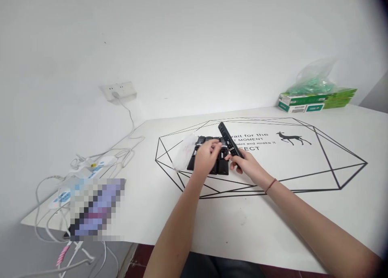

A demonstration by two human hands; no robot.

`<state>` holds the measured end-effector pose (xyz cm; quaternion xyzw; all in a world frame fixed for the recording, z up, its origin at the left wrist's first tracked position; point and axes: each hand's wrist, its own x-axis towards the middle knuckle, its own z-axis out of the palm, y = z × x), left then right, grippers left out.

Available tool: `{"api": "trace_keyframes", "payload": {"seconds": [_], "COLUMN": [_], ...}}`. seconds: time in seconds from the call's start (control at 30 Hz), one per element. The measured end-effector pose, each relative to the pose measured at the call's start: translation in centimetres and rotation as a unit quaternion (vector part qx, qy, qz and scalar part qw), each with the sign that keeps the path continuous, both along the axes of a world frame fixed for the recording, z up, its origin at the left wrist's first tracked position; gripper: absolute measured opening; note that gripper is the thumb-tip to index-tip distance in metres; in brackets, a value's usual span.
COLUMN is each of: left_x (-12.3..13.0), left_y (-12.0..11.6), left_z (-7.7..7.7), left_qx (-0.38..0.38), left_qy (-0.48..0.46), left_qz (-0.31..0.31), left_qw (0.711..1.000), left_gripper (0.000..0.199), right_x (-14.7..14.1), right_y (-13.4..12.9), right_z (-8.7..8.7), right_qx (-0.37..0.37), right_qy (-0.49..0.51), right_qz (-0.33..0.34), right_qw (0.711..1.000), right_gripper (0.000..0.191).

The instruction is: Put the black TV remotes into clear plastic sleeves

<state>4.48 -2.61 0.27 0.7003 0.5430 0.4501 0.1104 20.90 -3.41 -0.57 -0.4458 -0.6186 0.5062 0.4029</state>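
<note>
A black remote control (229, 139) is gripped at its lower end by my right hand (241, 161), tilted with its button side toward me and its top end up and to the left. Several more black remotes (223, 167) lie side by side on the table, partly covered by my left hand. Bent fingers of my left hand (207, 154) are over these remotes, close to the held one; what they pinch, if anything, is hidden. A clear plastic bag (184, 151) lies to the left, against the row.
The white table (273, 213) bears printed lines, words and a deer. Power strips (85, 181) and tangled white cables lie at its left edge, beside a blurred-out patch (98, 209). Green-and-white boxes (303, 102) with a plastic bag (315, 77) on top stand at the back right.
</note>
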Motion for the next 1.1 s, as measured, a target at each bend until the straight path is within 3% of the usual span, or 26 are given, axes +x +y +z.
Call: {"api": "trace_keyframes", "payload": {"seconds": [0.07, 0.13, 0.2, 0.27, 0.4, 0.53, 0.63, 0.7, 0.77, 0.83, 0.93, 1.1], "left_x": [-2.7, -5.4, -7.6, -9.0, -9.9, -9.9, -9.2, -8.3, -7.2, -6.3, -5.7, -6.0], "left_y": [0.4, 0.9, 1.3, 1.6, 1.7, 1.7, 2.1, 2.5, 2.8, 2.8, 2.6, 2.7], "left_z": [0.2, -0.1, -0.7, -1.4, -2.4, -2.3, -1.6, -1.0, -0.5, -0.3, -0.3, -0.5], "left_qx": [0.014, -0.025, -0.102, -0.152, -0.115, -0.074, -0.028, -0.023, -0.030, -0.029, -0.021, -0.014], "left_qy": [0.077, 0.131, 0.147, 0.130, -0.005, -0.104, -0.232, -0.395, -0.551, -0.640, -0.682, -0.701], "left_qz": [0.152, 0.301, 0.374, 0.386, 0.369, 0.350, 0.277, 0.181, 0.080, 0.011, -0.013, 0.022], "left_qw": [0.985, 0.944, 0.910, 0.900, 0.922, 0.928, 0.932, 0.900, 0.830, 0.767, 0.731, 0.713], "left_gripper": [0.032, 0.034, 0.035, 0.031, 0.015, 0.005, 0.003, 0.008, 0.012, 0.011, 0.012, 0.015], "right_x": [0.0, 0.0, -0.2, -0.3, -0.4, -0.3, -0.4, -0.6, -0.9, -1.2, -1.5, -1.6], "right_y": [-0.3, -0.7, -1.0, -1.2, -1.4, -1.6, -1.8, -2.1, -2.3, -2.6, -2.9, -3.0], "right_z": [0.5, 0.8, 1.0, 1.0, 0.9, 1.0, 1.0, 1.1, 1.0, 1.0, 0.9, 0.6], "right_qx": [-0.027, -0.045, -0.058, -0.063, -0.072, -0.099, -0.113, -0.116, -0.120, -0.126, -0.137, -0.159], "right_qy": [0.034, 0.054, 0.059, 0.057, 0.062, 0.094, 0.103, 0.098, 0.088, 0.076, 0.063, 0.073], "right_qz": [0.018, 0.031, 0.052, 0.067, 0.069, 0.076, 0.084, 0.092, 0.103, 0.114, 0.127, 0.156], "right_qw": [0.999, 0.997, 0.995, 0.994, 0.993, 0.988, 0.985, 0.984, 0.983, 0.983, 0.980, 0.972], "right_gripper": [0.014, 0.015, 0.017, 0.019, 0.024, 0.031, 0.032, 0.031, 0.029, 0.028, 0.028, 0.030]}}
